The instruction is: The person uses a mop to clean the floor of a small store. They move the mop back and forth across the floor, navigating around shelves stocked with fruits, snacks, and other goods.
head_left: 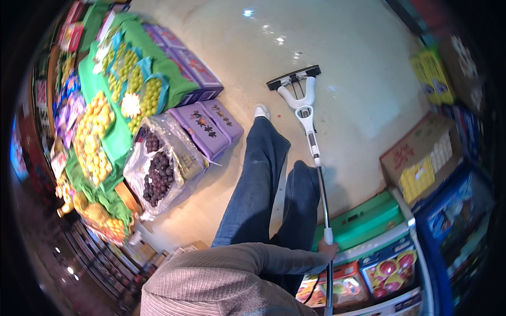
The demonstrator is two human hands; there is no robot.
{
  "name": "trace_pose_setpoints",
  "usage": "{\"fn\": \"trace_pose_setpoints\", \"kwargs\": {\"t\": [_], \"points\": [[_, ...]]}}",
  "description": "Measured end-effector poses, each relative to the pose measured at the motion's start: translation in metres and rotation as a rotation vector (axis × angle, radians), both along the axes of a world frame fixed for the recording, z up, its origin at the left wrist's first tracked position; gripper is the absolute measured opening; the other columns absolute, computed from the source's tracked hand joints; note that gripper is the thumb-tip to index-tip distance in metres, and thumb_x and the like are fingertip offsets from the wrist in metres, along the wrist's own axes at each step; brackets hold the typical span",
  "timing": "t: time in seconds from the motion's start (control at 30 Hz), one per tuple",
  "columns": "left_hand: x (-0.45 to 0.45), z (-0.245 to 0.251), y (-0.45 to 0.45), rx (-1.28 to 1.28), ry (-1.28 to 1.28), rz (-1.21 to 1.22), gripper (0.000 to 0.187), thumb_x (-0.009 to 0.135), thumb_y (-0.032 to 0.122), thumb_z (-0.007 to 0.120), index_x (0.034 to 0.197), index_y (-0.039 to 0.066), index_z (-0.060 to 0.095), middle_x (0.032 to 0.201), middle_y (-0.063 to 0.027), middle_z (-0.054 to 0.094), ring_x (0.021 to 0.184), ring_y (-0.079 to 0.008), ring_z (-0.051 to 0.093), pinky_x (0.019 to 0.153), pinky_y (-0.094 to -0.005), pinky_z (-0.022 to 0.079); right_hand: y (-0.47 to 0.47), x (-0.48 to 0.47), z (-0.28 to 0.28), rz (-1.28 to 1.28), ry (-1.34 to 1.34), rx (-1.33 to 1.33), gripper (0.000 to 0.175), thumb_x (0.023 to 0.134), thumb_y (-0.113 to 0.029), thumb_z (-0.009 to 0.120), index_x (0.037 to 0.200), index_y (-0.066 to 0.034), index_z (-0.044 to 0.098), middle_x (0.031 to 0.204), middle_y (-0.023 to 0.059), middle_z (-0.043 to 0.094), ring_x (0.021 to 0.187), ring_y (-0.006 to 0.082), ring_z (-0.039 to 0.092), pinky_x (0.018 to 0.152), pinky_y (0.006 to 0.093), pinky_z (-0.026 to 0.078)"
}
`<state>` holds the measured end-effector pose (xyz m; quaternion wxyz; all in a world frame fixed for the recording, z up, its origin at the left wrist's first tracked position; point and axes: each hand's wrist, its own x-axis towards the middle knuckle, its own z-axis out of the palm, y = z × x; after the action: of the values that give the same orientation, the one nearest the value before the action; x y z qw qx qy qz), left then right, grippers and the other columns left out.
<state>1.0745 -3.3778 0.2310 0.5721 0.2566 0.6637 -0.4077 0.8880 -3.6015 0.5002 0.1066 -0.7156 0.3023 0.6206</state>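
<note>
My left hand (328,251) reaches across my body and grips the metal pole of a sponge mop (323,193), just beside a white sleeve on the pole. The mop stretches forward along my right side. Its white forked neck (304,103) ends in a wide black-edged head (294,77) at the floor, turned slightly aslant. The pole's upper end runs out of the picture at the bottom. My right hand is out of view. One white shoe (261,111) shows ahead, left of the mop head.
Left stands a fruit display with green grapes (150,96), dark grapes (159,173) in a plastic-lined box and purple cartons (209,125). At right are a cardboard box (419,154), a green crate (363,221) and boxed fruit (389,272). The shiny floor (355,130) lies between.
</note>
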Motion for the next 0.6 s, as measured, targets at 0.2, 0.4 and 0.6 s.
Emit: {"fn": "trace_pose_setpoints", "kwargs": {"t": [0.2, 0.4, 0.6], "points": [[0.099, -0.111, 0.074, 0.475, -0.522, -0.175, 0.029, 0.081, 0.026, 0.067, 0.088, 0.003, 0.052, 0.061, -0.0101, 0.054, 0.037, -0.0188, 0.049, 0.033, -0.0359, 0.04, 0.105, -0.013, -0.178, -0.127, -0.408, 0.291, 0.028, 0.065, -0.024, 0.072, 0.077, -0.0011, 0.06, 0.064, 0.0201, 0.059, 0.062, 0.0378, 0.06, 0.056, 0.0442, 0.046], [0.329, -0.224, 0.197, 0.748, -0.698, -0.642, 0.025, 0.076, 0.019, 0.064, 0.085, -0.001, 0.053, 0.064, -0.0127, 0.058, 0.05, -0.0242, 0.058, 0.044, -0.0359, 0.046, 0.251, 0.242, -0.246, -0.566, -0.493, 0.387, 0.04, 0.071, -0.025, 0.072, 0.098, 0.0017, 0.06, 0.084, 0.0187, 0.061, 0.077, 0.0344, 0.059, 0.07, 0.0381, 0.046], [0.091, -0.15, 0.082, 0.885, -1.09, -0.781, 0.031, 0.082, 0.015, 0.061, 0.106, 0.012, 0.042, 0.061, -0.0034, 0.047, 0.046, -0.015, 0.048, 0.038, -0.0301, 0.04, 0.194, 0.019, -0.14, -0.462, -0.189, 0.064, 0.038, 0.061, -0.029, 0.077, 0.076, 0.0016, 0.061, 0.067, 0.0203, 0.062, 0.067, 0.0385, 0.062, 0.057, 0.0429, 0.046]]}}
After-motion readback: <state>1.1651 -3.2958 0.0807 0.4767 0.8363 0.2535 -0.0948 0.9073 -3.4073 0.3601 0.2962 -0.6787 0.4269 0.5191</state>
